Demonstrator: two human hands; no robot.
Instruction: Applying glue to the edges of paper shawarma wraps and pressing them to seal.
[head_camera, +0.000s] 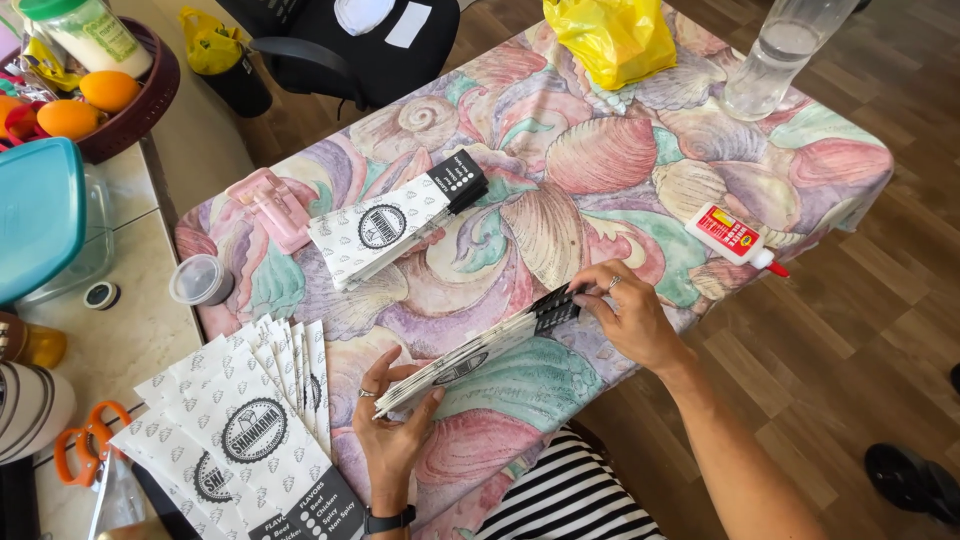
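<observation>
Paper sleeves (480, 350), white with a grey pattern and a black end, lay gathered as a thin stack, held edge-up just above the desk (600, 190) between both hands. At the near end, the left hand (392, 420) was closed around the stack, thumb on one side and fingers curled over the other; a ring showed on one finger and a dark watch on the wrist. At the black end, the right hand (630, 315) pinched the stack with its fingertips, the rest of the hand half open, a ring on it too. A second pile of sleeves (395, 220) rested flat further up the shell-patterned cloth, beside a pink stapler (272, 207). A fanned spread of sleeves (250, 420) lay at the desk's near left corner. A white glue bottle (735, 238) with a red cap lay on its side to the right, well apart from the hands. A yellow plastic bag (610, 38) and a clear water bottle (775, 55) stood at the far edge. Orange-handled scissors (85, 440) lay on the pale counter at left.
</observation>
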